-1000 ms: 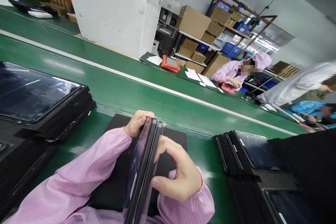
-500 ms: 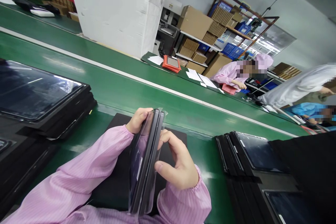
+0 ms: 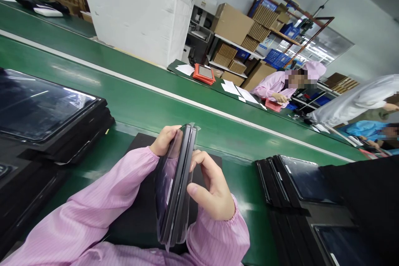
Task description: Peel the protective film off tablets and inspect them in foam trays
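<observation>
One long green tabletop (image 3: pixel 149 108) fills the view and carries everything below. Left stack (image 3: pixel 46 112) and right stack (image 3: pixel 299 187): black glossy screens lying flat, well apart, one on either side of the work area. Between them lies a black mat (image 3: pixel 137 220), flat on the tabletop in front of the person. Above the mat, clear of it, is the dark device (image 3: pixel 177 183), a thin slab held on edge inside a clear film (image 3: pixel 168 241); whether it is one unit or two pressed together cannot be told. Its long axis runs away from the person's body, far end raised. The left hand (image 3: pixel 165 139) is closed around that far end, fingers curled over the left face. The right hand (image 3: pixel 212 187) lies nearer the body, at mid-length on the right face, thumb and bent fingers pressing on the edge.
</observation>
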A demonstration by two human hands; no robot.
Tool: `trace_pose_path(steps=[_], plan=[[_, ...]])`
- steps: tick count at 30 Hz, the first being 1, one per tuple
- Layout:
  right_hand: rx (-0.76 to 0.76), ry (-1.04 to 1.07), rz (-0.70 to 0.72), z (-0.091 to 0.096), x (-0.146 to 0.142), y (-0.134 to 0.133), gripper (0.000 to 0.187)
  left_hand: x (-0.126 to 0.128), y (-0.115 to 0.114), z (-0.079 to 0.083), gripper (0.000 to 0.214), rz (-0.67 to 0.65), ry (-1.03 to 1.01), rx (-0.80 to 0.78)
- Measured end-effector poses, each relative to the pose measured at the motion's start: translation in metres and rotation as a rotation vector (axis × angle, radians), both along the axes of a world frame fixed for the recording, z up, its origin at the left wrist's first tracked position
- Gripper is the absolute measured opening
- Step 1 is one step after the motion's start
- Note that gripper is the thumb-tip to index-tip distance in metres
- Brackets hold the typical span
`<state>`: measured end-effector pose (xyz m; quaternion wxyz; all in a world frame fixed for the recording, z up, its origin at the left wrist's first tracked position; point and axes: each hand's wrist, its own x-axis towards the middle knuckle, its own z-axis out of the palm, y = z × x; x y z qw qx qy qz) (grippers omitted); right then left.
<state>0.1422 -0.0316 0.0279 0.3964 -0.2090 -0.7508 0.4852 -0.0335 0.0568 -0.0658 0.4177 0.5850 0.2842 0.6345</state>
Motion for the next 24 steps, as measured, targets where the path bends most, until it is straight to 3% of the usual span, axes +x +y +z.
trace_pose_path(steps=[8,19,24], plan=[[-0.029,-0.027,-0.052,0.0,0.001,-0.002,0.024,0.0,0.003,-0.005,0.069,0.024,0.009,-0.031],[-0.077,0.028,-0.12,-0.007,-0.005,0.003,0.018,-0.003,0.011,-0.012,0.069,0.091,0.054,-0.065],[-0.09,-0.134,-0.278,0.001,-0.01,-0.017,0.059,0.002,-0.003,-0.003,0.069,0.167,0.111,-0.019]])
